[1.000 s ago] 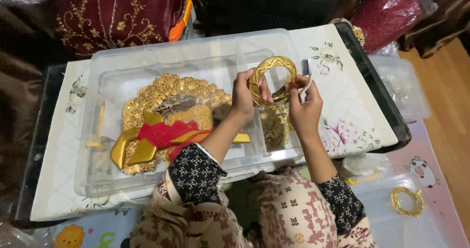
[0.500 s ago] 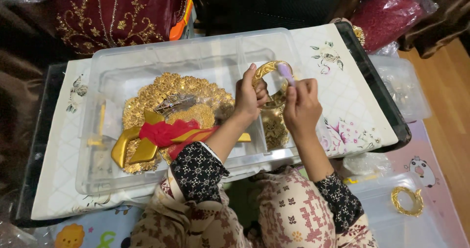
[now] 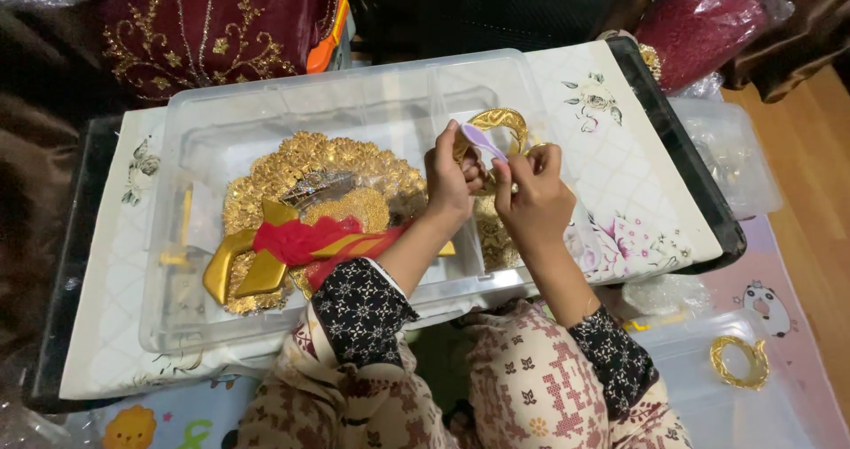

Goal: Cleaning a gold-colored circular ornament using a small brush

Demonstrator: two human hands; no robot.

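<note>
Nearest, on the mat at lower right, one gold ring point(image 3: 738, 361) lies apart, seemingly set aside, while the left hand point(image 3: 452, 179) and right hand point(image 3: 531, 197) meet over the clear bin point(image 3: 354, 95), both pinched on a gold bangle point(image 3: 498, 123) with a lilac strip point(image 3: 482, 141) across it. Whether that strip is tape or a tool is unclear, and the hands hide the bangle's lower half; farther left in the bin, gold pieces point(image 3: 310, 170) and a red cloth point(image 3: 305, 236) lie untouched.

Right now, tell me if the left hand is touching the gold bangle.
Touching. The head view shows the left hand with its fingers closed on the gold bangle, no gap between them, above the clear plastic box.
</note>
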